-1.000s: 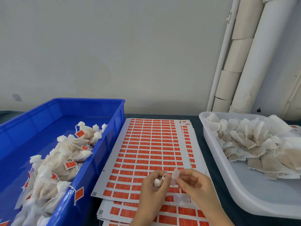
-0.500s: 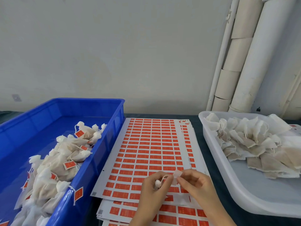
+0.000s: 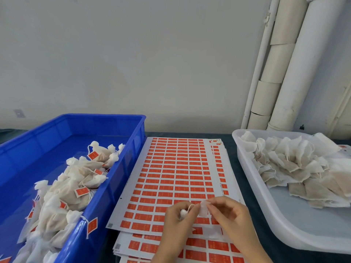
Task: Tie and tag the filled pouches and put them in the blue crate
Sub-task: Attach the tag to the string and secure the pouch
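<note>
My left grip (image 3: 177, 215) clenches the pouch (image 3: 183, 212), its string taut toward my right grip (image 3: 226, 211), which pinches the tag (image 3: 202, 209) for sticking. The crate (image 3: 114, 188) waits left of both.

Both hands are low in the middle, over the stack of red sticker sheets (image 3: 176, 177). Left hand (image 3: 175, 220) is curled around a small white pouch (image 3: 183, 212), its string running up to the right hand (image 3: 230, 215), which pinches a pale tag (image 3: 202, 209). Blue crate (image 3: 114, 188) on the left holds a heap of tied pouches (image 3: 76, 186) with red tags, one tag hanging over the rim. White tray (image 3: 269, 202) on the right holds loose untied pouches (image 3: 296, 164). Pipes (image 3: 296, 63) stand against the wall.
</note>
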Action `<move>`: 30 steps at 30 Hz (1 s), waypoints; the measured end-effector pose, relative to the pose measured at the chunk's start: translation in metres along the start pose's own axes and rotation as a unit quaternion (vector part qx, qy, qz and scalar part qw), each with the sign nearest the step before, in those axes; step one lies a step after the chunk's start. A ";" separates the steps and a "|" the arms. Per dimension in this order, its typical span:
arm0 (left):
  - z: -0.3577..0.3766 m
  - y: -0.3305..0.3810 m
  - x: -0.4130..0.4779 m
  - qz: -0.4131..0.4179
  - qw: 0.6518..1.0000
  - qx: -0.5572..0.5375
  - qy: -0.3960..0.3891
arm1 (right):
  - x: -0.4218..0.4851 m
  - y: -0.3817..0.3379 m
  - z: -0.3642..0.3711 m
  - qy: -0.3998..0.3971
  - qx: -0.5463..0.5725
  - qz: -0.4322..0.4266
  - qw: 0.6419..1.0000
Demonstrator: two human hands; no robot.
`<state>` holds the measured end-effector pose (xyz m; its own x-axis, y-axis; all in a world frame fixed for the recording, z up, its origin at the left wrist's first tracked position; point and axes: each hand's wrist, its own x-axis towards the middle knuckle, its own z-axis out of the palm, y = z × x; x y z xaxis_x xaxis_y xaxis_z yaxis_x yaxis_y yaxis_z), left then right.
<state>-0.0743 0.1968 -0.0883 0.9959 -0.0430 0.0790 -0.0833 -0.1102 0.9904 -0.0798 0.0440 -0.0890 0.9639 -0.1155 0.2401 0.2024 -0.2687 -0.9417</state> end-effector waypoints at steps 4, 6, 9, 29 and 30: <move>-0.002 0.002 0.000 -0.012 1.000 -0.015 -0.003 | -0.004 -0.002 0.001 0.019 -0.040 -0.061 0.997; -0.003 0.003 0.000 -0.018 0.999 -0.030 -0.003 | -0.005 -0.003 0.001 0.027 -0.063 -0.097 0.993; -0.004 0.003 0.000 -0.019 0.999 -0.050 0.003 | -0.006 -0.005 0.001 0.024 -0.098 -0.154 0.983; -0.004 0.008 -0.002 -0.015 0.999 -0.050 0.000 | -0.007 0.000 0.003 0.013 -0.180 -0.227 0.957; -0.003 0.009 -0.002 -0.010 0.999 -0.049 0.001 | -0.007 0.000 0.003 0.014 -0.181 -0.226 0.957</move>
<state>-0.0770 0.1992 -0.0797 0.9975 -0.0389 0.0586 -0.0592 -0.0140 0.9981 -0.0856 0.0473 -0.0915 0.7861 0.0657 0.6146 0.5186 -0.6111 -0.5979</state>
